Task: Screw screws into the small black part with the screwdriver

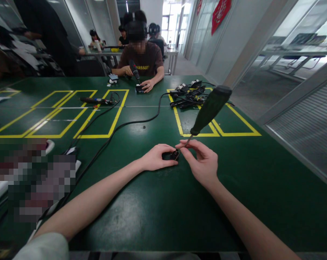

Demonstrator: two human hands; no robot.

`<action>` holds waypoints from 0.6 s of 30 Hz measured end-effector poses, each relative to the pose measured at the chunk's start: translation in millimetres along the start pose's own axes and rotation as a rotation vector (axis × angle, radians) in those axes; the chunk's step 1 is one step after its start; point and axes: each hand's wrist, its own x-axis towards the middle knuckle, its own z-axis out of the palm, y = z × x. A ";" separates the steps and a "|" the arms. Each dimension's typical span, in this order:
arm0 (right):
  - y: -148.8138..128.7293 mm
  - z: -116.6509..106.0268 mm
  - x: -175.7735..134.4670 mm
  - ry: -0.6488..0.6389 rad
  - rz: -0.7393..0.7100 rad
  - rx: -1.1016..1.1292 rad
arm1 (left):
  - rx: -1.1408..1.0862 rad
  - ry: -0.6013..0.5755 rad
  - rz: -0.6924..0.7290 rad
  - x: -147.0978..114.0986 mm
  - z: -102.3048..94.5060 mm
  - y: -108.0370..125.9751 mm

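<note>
My left hand [160,157] is closed around a small black part [174,154] on the green tabletop, thumb on the near side and fingers on the far side. My right hand [203,159] pinches the thin metal shaft of a screwdriver [210,108] between thumb and fingertips. The screwdriver leans up and to the right, its thick dark handle free above my hand. Its lower end reaches down to the black part; the tip is hidden by my fingers, so I cannot tell whether it sits in a screw.
Yellow tape marks rectangles on the green table [142,202]. Black cables and devices [189,94] lie in a heap at the back right. A black cord [125,124] crosses the left side near a dark tool [97,100]. Opposite, a person [142,57] holds a power driver [134,70].
</note>
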 end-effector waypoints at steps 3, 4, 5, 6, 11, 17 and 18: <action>-0.6 1.4 1.8 0.040 -0.007 0.029 | -0.013 0.004 -0.003 -0.1 0.9 -0.8; -1.5 2.1 2.4 0.054 -0.006 0.042 | -0.016 0.005 -0.008 -0.1 1.0 -1.0; -2.5 2.7 2.9 0.066 -0.001 0.059 | -0.019 0.006 -0.012 -0.1 1.1 -1.3; -3.5 3.3 3.2 0.078 0.007 0.078 | -0.023 0.005 -0.012 -0.2 1.1 -1.4; -5.4 2.9 1.4 0.112 0.066 0.103 | -0.035 0.003 0.003 -0.3 0.6 -1.5; -5.4 1.5 -0.9 0.037 0.084 0.102 | -0.012 0.003 -0.008 -0.3 0.5 -1.0; -6.0 2.2 -0.4 0.035 0.075 0.116 | -0.011 0.003 -0.008 -0.2 0.6 -1.0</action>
